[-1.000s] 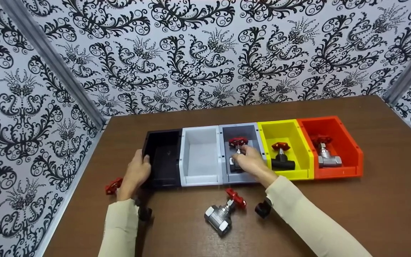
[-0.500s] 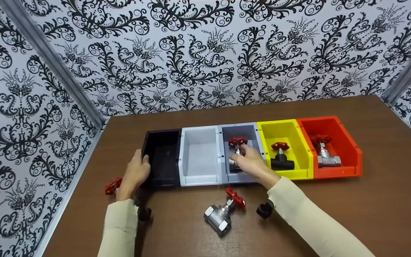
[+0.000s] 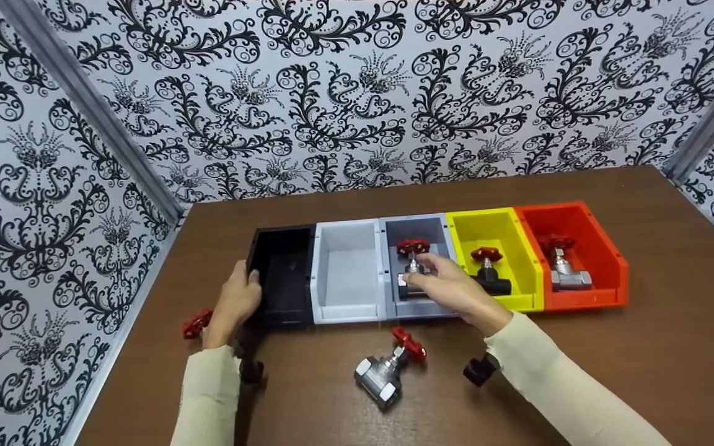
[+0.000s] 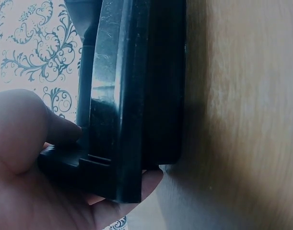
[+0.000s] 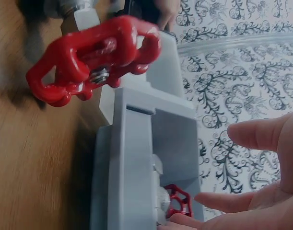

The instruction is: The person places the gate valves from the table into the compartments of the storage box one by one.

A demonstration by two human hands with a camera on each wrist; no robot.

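My left hand (image 3: 237, 300) grips the left side wall of the black bin (image 3: 284, 314), the thumb over the rim. In the left wrist view, a fingertip (image 4: 153, 181) shows beneath the bin's edge. My right hand (image 3: 453, 288) is over the front of the grey bin (image 3: 425, 310), thumb and fingers spread apart. Inside that bin stands a metal valve with a red handwheel (image 3: 413, 246); its body is partly hidden by the hand. In the right wrist view, fingertips lie close to this handwheel (image 5: 179, 201); whether they touch it I cannot tell.
A white bin (image 3: 351, 279) sits between black and grey. The yellow bin (image 3: 506, 302) holds a black-bodied valve (image 3: 493, 284), the red bin (image 3: 611, 272) a metal valve (image 3: 571, 279). One valve (image 3: 382, 376) lies on the table in front; another's red handwheel (image 3: 196, 323) shows beside my left wrist.
My right hand has let go of the valve in the grey bin and drawn back slightly to the right, its fingers spreading. My left hand stays on the black bin.
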